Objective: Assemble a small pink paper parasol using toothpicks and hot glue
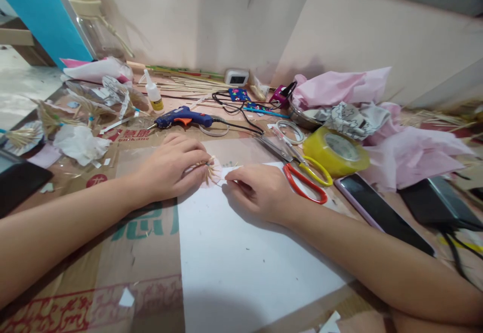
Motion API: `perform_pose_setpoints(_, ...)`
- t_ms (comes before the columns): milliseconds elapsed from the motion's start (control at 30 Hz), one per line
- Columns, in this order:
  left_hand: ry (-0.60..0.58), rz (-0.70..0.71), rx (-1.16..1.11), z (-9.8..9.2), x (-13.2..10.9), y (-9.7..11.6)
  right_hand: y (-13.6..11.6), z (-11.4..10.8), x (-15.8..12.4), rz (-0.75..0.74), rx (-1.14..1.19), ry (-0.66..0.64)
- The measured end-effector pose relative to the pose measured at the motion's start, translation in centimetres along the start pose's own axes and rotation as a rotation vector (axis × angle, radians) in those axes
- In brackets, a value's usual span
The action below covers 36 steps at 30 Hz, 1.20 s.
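In the head view, the grip of the left hand (181, 164) pinches a small straw fan (211, 174), its tan bristles splaying over a pale pink piece (217, 165), at the top of the white paper (241, 267). The right hand (260, 189) bends thumb and forefinger close together; whether they pinch anything I cannot tell. The cardboard (88, 257) bears red lettering (130, 134) and green characters (139, 228), blurred or partly covered.
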State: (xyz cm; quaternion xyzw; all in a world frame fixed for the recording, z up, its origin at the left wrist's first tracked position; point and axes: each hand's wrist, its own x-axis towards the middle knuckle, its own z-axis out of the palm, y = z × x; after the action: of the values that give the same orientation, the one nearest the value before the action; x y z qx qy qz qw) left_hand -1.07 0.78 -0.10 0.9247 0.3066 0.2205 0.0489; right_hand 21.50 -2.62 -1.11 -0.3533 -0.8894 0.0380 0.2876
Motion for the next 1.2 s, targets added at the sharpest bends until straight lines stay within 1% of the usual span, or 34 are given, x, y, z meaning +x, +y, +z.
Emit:
perform_pose_setpoints(200, 0.026, 0.015, 0.006, -0.15, -0.01, -0.19, 0.14, -0.09, -0.01, -0.007, 0.022, 0.018)
perform_pose_setpoints(300, 0.037, -0.009, 0.010, -0.04, 0.07, -0.15, 0.17, -0.06, -0.05, 0.003, 0.025, 0.015)
perform_pose_setpoints(467, 0.024, -0.028, -0.004, -0.01, 0.18, -0.08, 0.08, -0.10, -0.02, 0.012, 0.029, 0.019)
perform_pose_setpoints(667, 0.009, -0.035, 0.000, -0.11, 0.14, -0.11, 0.04, -0.04, -0.06, 0.059, 0.038, 0.070)
perform_pose_setpoints(767, 0.005, -0.036, 0.010, -0.11, 0.15, -0.10, 0.07, 0.01, -0.06, 0.075, 0.030, 0.043)
perform_pose_setpoints(933, 0.016, -0.003, 0.031, -0.13, 0.17, 0.03, 0.06, 0.11, -0.11, 0.035, 0.011, 0.028)
perform_pose_setpoints(1100, 0.028, 0.040, 0.046, -0.11, 0.05, 0.08, 0.08, 0.06, -0.15, 0.033, 0.004, 0.006)
perform_pose_setpoints(1200, 0.020, 0.035, 0.038, -0.03, -0.01, 0.16, 0.10, 0.05, -0.13, 0.034, 0.017, -0.021)
